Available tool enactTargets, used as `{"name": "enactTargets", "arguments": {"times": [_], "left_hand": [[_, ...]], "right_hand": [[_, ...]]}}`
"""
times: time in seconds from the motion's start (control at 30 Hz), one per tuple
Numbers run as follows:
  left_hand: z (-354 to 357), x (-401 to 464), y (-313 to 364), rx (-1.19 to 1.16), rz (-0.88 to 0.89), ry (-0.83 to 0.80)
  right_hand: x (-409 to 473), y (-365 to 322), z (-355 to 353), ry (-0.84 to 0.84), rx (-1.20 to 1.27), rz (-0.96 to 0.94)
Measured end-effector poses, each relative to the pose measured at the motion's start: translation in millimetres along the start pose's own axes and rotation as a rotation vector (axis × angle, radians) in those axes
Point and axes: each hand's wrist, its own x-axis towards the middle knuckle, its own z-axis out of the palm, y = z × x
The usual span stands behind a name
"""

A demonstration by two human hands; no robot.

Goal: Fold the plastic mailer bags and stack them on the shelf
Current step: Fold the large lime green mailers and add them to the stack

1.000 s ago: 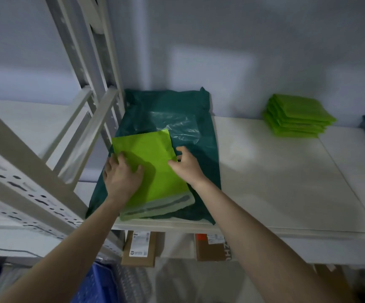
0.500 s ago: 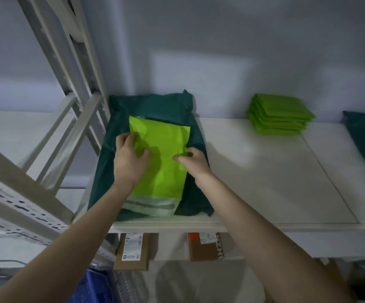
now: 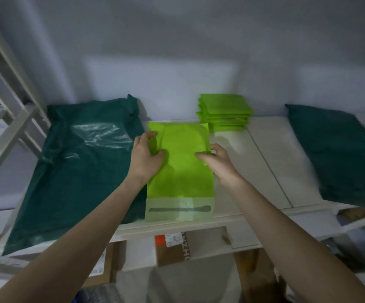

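While a stack of folded bright-green mailers [image 3: 224, 112] is already set at the back of the shelf [image 3: 264, 171], against the wall, a further light-green mailer bag [image 3: 180, 171] is laid flat and unfolded at the shelf's front, its pale adhesive flap [image 3: 178, 209] pointing toward the front edge; so part of the job is judged done and this bag's folding is judged not yet begun. The bag is gripped at its left edge by the left hand [image 3: 146, 159], fingers curled over the rim and thumb pressed on top; its right edge is pinched by the right hand [image 3: 217, 160], thumb laid on the film and fingers tucked beyond the edge. A large dark-green mailer [image 3: 81, 162] is seen lying unfolded just to the left, touching or slightly under the light-green one, which of the two cannot be told; another dark-green bag [image 3: 338, 154] is spread at the right end, well apart. Folding of these is judged to be outstanding too, and the stack is there to be added to; cardboard boxes [image 3: 172, 248] are glimpsed below the shelf.
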Motion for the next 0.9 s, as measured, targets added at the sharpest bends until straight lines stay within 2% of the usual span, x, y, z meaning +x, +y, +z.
{"name": "enactTargets", "arguments": {"times": [0.2, 0.47, 0.7, 0.83, 0.9], "left_hand": [[60, 11, 19, -0.092, -0.084, -0.096], [127, 8, 25, 0.006, -0.105, -0.157], [151, 3, 12, 0.181, -0.088, -0.257], [151, 6, 6, 0.292, -0.032, -0.271], [152, 7, 7, 0.358, 0.011, -0.251]], "right_hand": [[20, 15, -67, 0.056, -0.038, -0.029], [40, 50, -117, 0.1, -0.257, -0.021], [44, 76, -130, 0.096, -0.41, -0.013], [48, 83, -123, 0.169, -0.774, -0.062], [48, 82, -121, 0.22, -0.858, -0.087]]}}
